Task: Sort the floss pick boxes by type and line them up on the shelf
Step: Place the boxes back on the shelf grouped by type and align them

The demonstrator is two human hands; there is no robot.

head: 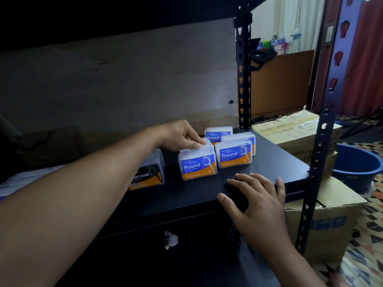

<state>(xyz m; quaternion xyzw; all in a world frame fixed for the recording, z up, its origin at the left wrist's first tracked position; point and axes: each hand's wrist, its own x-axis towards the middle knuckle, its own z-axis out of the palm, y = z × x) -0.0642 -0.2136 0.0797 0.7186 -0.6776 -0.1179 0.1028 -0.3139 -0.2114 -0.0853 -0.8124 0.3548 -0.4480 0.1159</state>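
Blue box (198, 165) "Round", black box (147, 176) "arcoal"

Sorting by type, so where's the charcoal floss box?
Head view: the charcoal box stands on the shelf at left, beside the nearest blue Round box, partly hidden by the left forearm.

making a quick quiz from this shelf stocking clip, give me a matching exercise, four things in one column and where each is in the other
Things
1. left hand
2. right hand
3. black box
4. bucket

Places
a. lying flat on the front edge of the shelf
b. right of the shelf, beside the cardboard boxes
c. fingers pinching the top of a blue box
d. on the shelf, left of the blue ones

Pairs: 1-c, 2-a, 3-d, 4-b
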